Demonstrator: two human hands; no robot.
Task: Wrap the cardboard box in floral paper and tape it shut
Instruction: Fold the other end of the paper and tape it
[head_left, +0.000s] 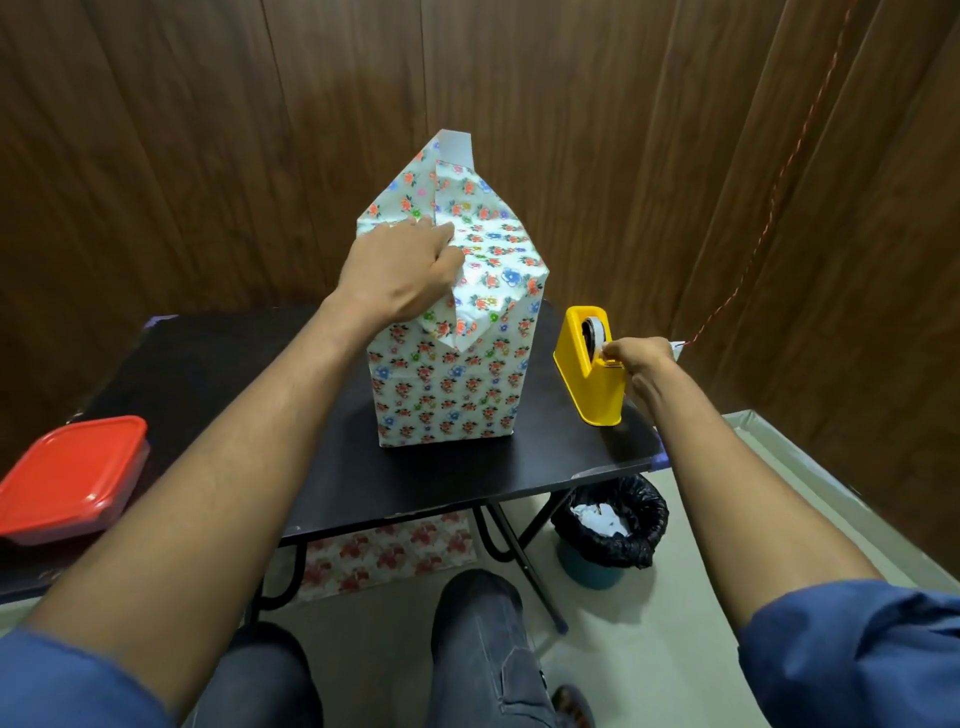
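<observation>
The black table (218, 364) carries the box (447, 384), which stands upright near its middle, already sheathed in floral paper (498, 244), probably set on end so the open top folds face the person. The left hand (400, 270) presses down on those folded flaps, fingers curled over the paper, seemingly to keep them from springing open. Just beside the box, the yellow tape dispenser (589, 374) sits within reach, and the right hand (636, 356) pinches the tape end at its cutter, apparently ready to draw a strip.
</observation>
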